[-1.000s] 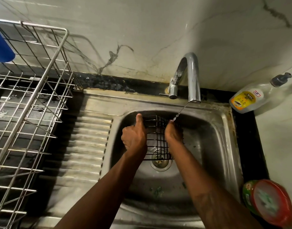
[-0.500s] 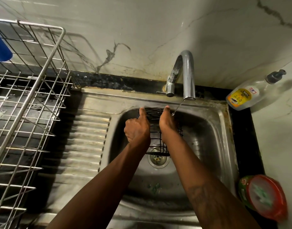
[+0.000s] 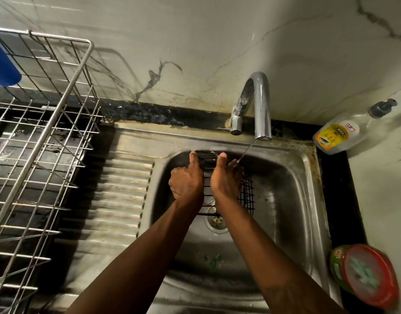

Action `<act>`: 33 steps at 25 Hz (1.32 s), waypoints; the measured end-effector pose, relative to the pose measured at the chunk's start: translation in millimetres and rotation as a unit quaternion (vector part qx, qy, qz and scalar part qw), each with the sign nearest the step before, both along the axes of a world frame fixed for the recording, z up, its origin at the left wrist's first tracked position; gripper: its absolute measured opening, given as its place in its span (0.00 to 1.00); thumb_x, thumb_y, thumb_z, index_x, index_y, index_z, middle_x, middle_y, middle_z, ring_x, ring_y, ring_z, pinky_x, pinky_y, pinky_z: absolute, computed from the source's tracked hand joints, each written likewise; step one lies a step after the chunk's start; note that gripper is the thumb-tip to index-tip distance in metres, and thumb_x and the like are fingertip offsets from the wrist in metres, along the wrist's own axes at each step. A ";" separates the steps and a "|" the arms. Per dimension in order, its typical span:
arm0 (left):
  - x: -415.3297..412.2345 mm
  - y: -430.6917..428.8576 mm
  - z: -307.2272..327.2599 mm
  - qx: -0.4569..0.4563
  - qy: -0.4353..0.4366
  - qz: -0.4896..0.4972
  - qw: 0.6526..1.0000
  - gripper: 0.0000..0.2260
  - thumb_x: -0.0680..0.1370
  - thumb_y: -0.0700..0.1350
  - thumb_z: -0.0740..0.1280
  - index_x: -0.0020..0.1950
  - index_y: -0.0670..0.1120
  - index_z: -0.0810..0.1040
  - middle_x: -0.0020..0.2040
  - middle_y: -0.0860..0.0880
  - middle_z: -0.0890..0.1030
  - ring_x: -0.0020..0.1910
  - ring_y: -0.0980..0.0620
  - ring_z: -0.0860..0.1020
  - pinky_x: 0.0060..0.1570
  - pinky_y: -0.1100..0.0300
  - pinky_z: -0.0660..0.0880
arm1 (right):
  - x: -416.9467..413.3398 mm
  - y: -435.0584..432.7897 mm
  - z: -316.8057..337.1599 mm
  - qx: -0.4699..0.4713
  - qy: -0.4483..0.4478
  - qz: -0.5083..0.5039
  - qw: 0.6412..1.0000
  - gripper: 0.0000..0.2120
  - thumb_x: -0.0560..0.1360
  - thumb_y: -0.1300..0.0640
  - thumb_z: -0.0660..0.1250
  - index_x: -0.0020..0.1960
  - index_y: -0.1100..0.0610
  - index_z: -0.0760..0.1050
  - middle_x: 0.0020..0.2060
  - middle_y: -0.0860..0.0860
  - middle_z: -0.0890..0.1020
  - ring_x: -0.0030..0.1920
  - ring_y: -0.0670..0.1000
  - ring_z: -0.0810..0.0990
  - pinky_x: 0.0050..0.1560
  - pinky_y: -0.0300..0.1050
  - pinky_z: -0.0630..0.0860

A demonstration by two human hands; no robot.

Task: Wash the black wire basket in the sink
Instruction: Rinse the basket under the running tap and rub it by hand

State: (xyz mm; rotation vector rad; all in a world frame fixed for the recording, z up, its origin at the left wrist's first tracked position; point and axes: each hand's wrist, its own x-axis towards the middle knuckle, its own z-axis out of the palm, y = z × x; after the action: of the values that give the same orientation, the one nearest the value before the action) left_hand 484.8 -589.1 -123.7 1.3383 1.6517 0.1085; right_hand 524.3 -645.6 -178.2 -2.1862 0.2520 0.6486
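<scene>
Both hands have lifted the black wire basket (image 3: 247, 191) up and back toward the tap (image 3: 260, 105) since a second ago, and the right thumb now stands at the top rim beside the left one. Fingers (image 3: 177, 188) of the left hand (image 3: 187, 180) curl round the basket's left side. Those of the right hand (image 3: 226, 180) wrap its right side, partly hidden behind the wire. We hold the basket upright inside the sink (image 3: 308, 200), above the drain (image 3: 216, 219). The thin stream (image 3: 247, 150) from the tap now lands at the right hand's fingers and the basket's upper corner. We judge that rinsing is under way, with most of the mesh yet to pass under the water.
</scene>
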 end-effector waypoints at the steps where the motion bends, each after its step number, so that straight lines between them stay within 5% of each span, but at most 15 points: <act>1: -1.8 -0.3 2.7 -0.002 -0.013 0.000 1.000 0.36 0.74 0.71 0.64 0.62 0.39 0.78 0.60 0.37 0.80 0.58 0.38 0.79 0.53 0.51 0.75 | -1.8 -8.6 -3.4 0.014 -0.016 0.012 1.000 0.38 0.80 0.30 0.39 0.83 0.50 0.44 0.82 0.52 0.46 0.81 0.53 0.44 0.78 0.63 0.41; 4: -8.1 1.6 6.0 0.001 -0.034 -0.020 0.999 0.35 0.77 0.68 0.63 0.64 0.37 0.77 0.58 0.38 0.80 0.55 0.41 0.79 0.47 0.55 0.68 | 13.9 -45.5 -33.9 -0.004 0.026 -0.055 0.998 0.48 0.72 0.21 0.35 0.82 0.50 0.51 0.80 0.55 0.58 0.79 0.59 0.57 0.77 0.65 0.50; 7: -10.9 -2.4 14.2 0.038 -0.055 -0.029 0.997 0.31 0.79 0.66 0.61 0.57 0.38 0.80 0.48 0.42 0.79 0.38 0.51 0.72 0.43 0.56 0.67 | 13.3 -62.3 -55.6 0.031 0.146 -0.062 0.987 0.61 0.58 0.13 0.35 0.81 0.46 0.52 0.80 0.56 0.57 0.79 0.61 0.58 0.76 0.67 0.54; 10: -5.4 -2.9 23.5 0.065 -0.071 -0.064 0.993 0.28 0.80 0.66 0.59 0.49 0.42 0.83 0.46 0.43 0.82 0.39 0.51 0.73 0.42 0.56 0.68 | -0.8 -55.1 -48.2 0.158 0.204 -0.046 0.965 0.55 0.60 0.12 0.43 0.78 0.42 0.62 0.78 0.53 0.65 0.77 0.60 0.63 0.75 0.68 0.59; 13: 0.5 -5.3 22.3 0.064 -0.100 -0.118 0.986 0.25 0.82 0.61 0.58 0.47 0.44 0.86 0.45 0.43 0.85 0.43 0.47 0.80 0.45 0.57 0.74 | -11.4 -59.7 6.1 0.218 0.177 -0.044 0.959 0.40 0.70 0.19 0.51 0.65 0.45 0.79 0.59 0.52 0.84 0.61 0.57 0.81 0.57 0.61 0.79; 18: 15.5 -42.0 17.5 -0.069 -0.176 -0.190 0.963 0.14 0.82 0.51 0.62 0.47 0.45 0.82 0.43 0.45 0.85 0.42 0.48 0.84 0.47 0.50 0.83 | -6.4 -96.4 66.9 0.175 0.036 -0.017 0.984 0.26 0.72 0.24 0.60 0.47 0.44 0.83 0.42 0.46 0.87 0.47 0.49 0.84 0.48 0.50 0.80; 21: 29.7 -55.5 16.8 -0.155 -0.187 -0.225 0.944 0.12 0.79 0.53 0.66 0.48 0.46 0.82 0.47 0.46 0.85 0.46 0.48 0.84 0.50 0.50 0.82 | 0.7 -109.3 64.0 0.174 0.050 0.010 0.983 0.28 0.69 0.24 0.64 0.52 0.46 0.80 0.43 0.45 0.86 0.47 0.49 0.83 0.46 0.48 0.77; 24: 32.4 -51.8 8.8 -0.235 -0.207 -0.218 0.924 0.12 0.79 0.53 0.67 0.54 0.46 0.82 0.51 0.43 0.85 0.50 0.46 0.85 0.52 0.48 0.83 | 14.3 -124.6 39.1 0.164 0.044 0.031 0.985 0.34 0.67 0.23 0.67 0.63 0.44 0.77 0.53 0.44 0.85 0.54 0.48 0.82 0.53 0.55 0.80; 27: 29.2 -31.0 5.6 -0.213 -0.201 -0.164 0.942 0.09 0.82 0.47 0.65 0.56 0.44 0.81 0.52 0.44 0.85 0.50 0.50 0.85 0.52 0.56 0.82 | 34.8 -146.6 -9.7 0.084 0.050 0.000 0.995 0.42 0.62 0.21 0.68 0.65 0.48 0.76 0.55 0.49 0.84 0.54 0.54 0.82 0.56 0.59 0.80; 30: 34.7 -10.6 1.8 -0.198 -0.227 -0.085 0.950 0.10 0.82 0.44 0.66 0.58 0.40 0.80 0.53 0.42 0.85 0.51 0.48 0.85 0.54 0.55 0.82 | 44.7 -159.9 -54.1 -0.028 0.029 0.005 0.999 0.30 0.71 0.27 0.61 0.47 0.53 0.81 0.43 0.56 0.85 0.45 0.59 0.84 0.51 0.59 0.82; 33: 45.4 -5.8 3.9 -0.202 -0.248 -0.037 0.947 0.09 0.80 0.44 0.68 0.55 0.39 0.81 0.46 0.45 0.84 0.45 0.50 0.84 0.49 0.57 0.81 | 45.7 -156.8 -74.0 -0.055 -0.001 0.027 0.998 0.25 0.77 0.39 0.55 0.44 0.56 0.81 0.41 0.59 0.85 0.44 0.61 0.83 0.49 0.60 0.81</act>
State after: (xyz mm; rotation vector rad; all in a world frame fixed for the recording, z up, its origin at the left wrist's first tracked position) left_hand 530.2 -594.8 -119.8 0.9581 1.1216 0.0519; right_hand 570.0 -802.4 -252.2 -2.3053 0.2314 0.6764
